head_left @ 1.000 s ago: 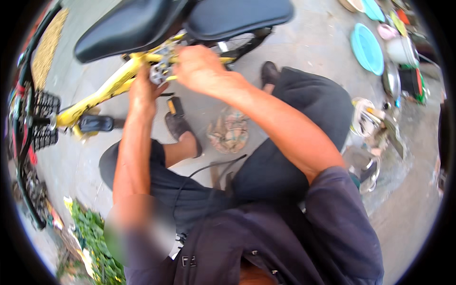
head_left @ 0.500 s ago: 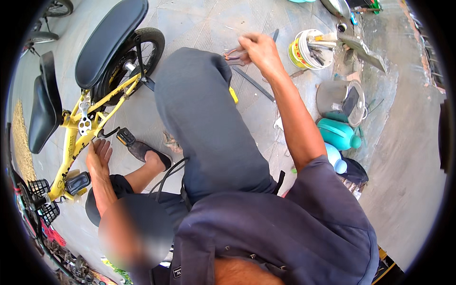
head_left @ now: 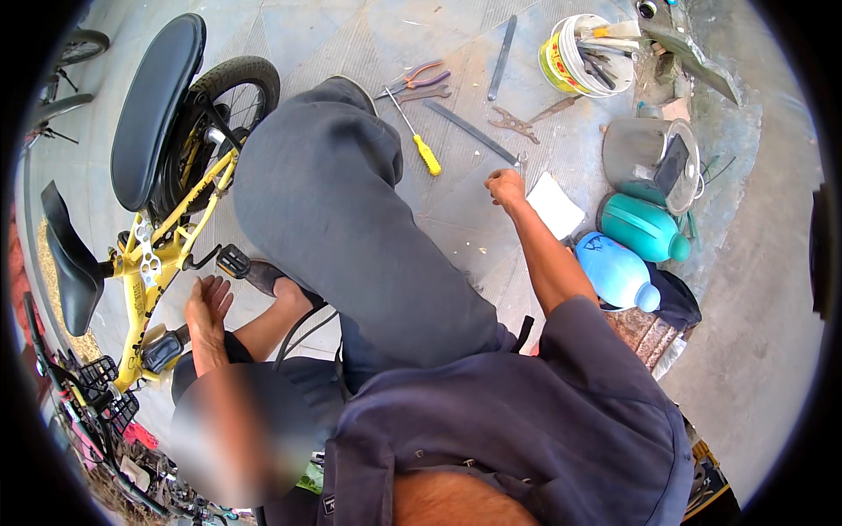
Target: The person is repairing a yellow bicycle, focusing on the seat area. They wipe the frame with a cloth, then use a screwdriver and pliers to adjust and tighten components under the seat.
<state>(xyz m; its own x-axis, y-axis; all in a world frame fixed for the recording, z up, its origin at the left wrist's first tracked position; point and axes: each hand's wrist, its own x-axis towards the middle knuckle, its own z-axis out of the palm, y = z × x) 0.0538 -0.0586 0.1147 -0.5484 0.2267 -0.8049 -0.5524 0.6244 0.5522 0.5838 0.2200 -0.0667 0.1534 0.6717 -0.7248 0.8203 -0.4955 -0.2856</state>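
Observation:
My right hand (head_left: 506,187) is closed in a fist over the floor, with the small metal head of a wrench (head_left: 524,159) sticking out past the fingers. A white sheet (head_left: 554,207) lies beside that wrist. My left hand (head_left: 209,305) is palm up with fingers stretched, holding nothing, close to the yellow bicycle (head_left: 133,302) and its pedal (head_left: 233,261). Around my knee lie a yellow-handled screwdriver (head_left: 427,155), pliers (head_left: 423,77), a rusty flat tool (head_left: 515,125) and two dark flat bars, one (head_left: 474,131) ending near my right hand.
A white bucket (head_left: 561,68) of tools stands at the far right. Nearer are a metal pot (head_left: 636,158) with a phone (head_left: 674,165) on top, a green jug (head_left: 645,226) and a blue bottle (head_left: 614,270). More bicycles (head_left: 83,48) stand at the left.
My right hand has come back toward me from the pliers, which now lie on the floor in full view. My knee has shifted left, showing the whole screwdriver. My left hand stays open.

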